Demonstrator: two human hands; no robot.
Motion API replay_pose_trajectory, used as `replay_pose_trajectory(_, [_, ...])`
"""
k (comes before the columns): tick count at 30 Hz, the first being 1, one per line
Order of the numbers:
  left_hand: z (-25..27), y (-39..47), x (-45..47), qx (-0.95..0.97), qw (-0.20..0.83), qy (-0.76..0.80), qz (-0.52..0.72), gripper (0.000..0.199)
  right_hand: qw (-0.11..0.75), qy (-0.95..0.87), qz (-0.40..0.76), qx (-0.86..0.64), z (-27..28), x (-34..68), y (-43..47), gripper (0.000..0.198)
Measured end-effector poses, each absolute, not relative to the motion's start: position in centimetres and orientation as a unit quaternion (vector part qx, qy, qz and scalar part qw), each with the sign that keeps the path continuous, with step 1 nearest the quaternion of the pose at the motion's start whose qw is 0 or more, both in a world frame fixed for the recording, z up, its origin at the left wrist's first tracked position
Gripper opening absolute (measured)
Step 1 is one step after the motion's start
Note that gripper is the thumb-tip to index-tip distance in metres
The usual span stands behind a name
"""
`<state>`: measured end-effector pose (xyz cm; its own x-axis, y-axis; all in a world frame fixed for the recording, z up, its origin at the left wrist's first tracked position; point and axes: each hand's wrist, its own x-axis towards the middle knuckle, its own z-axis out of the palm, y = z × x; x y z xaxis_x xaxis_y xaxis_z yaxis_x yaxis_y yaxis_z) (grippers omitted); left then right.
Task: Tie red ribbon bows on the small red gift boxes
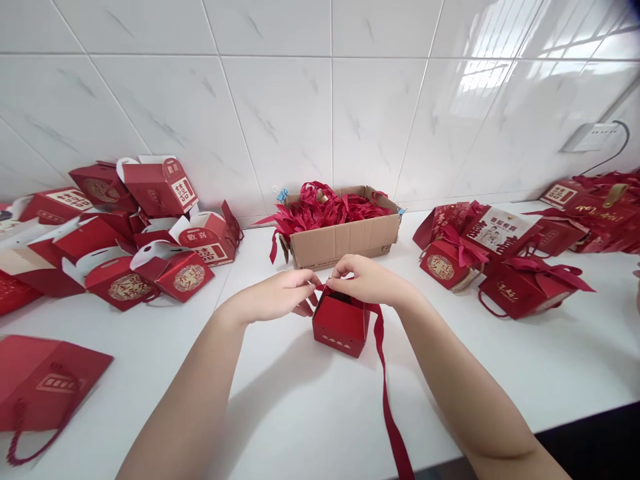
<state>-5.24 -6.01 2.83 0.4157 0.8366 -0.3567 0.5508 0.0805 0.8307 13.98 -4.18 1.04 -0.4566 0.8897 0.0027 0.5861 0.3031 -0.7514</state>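
Where both hands meet: a small red box (pixel 340 323) stands upright on the counter (pixel 285 407), between its front and back edges, the dark top opening partly showing and gold characters along the near side.
Left hand (pixel 280 291): fingers bent, tips at the red box's upper left corner; whether they pinch card or ribbon, I cannot tell.
Right hand (pixel 367 279): curled over the top from the other side, thumb and fingers drawn in at the rim near the left fingertips; what lies between them is too small to tell.
Loose ribbon (pixel 379 333): dark red, trailing from beside the right hand down towards the counter's front edge.
Carton by the back edge: an open cardboard box (pixel 345 243) heaped with red ribbons (pixel 320 217), a blue clip (pixel 283 195) at its left end.
Left part of the counter: a cluster of red gift boxes (pixel 185 277), several open; nearer the front edge, a separate red carrier (pixel 30 373) with a rope handle.
Right part: bow-tied boxes (pixel 530 287); more red packages (pixel 610 207) beyond, along the back edge.
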Motion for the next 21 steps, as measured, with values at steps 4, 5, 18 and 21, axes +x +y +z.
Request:
replay_pose_trajectory(4, [2.2,-5.6,-4.9,0.687,0.483,0.526,0.133,0.024,0.206,-0.777,0.356,-0.477,1.2,14.2,-4.2,0.017])
replay_pose_trajectory(5, [2.0,-5.5,-4.8,0.692,0.474,0.529,0.128,0.024,0.202,-0.778,0.357,-0.476,1.3,14.2,-4.2,0.017])
replay_pose_trajectory(18, [2.0,-3.8,-5.2,0.578,0.583,0.455,0.346,0.014,0.136,-0.838,0.287,-0.444,1.3,14.6,-4.5,0.038])
replay_pose_trajectory(21, [3.2,-3.9,-6.3,0.525,0.610,0.412,0.427,0.011,0.132,-0.837,0.261,-0.463,0.9,14.3,-4.4,0.039])
